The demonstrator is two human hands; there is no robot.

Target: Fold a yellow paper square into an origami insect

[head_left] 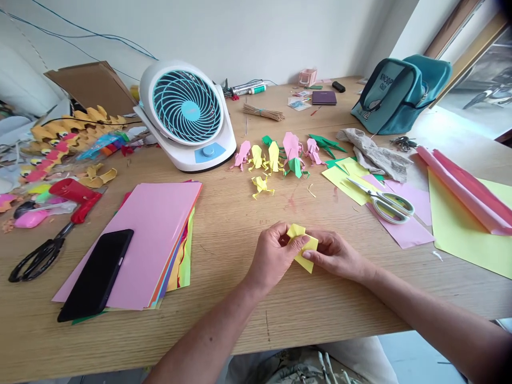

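Both my hands meet at the middle of the wooden table (240, 325) over a small folded piece of yellow paper (304, 250). My left hand (276, 256) pinches its left side, fingers curled round the fold. My right hand (338, 255) grips the right side, thumb pressed on top. Beyond them lie several finished paper figures (280, 154) in pink, yellow and green. One small yellow figure (262, 185) lies apart, nearer my hands.
A stack of coloured sheets (160, 229) with a black phone (98, 272) on it lies at the left. White-handled scissors (384, 202) rest on paper at the right. Also here: a white and teal fan (188, 114), black scissors (38, 258), a teal bag (400, 93), rolled pink paper (464, 189).
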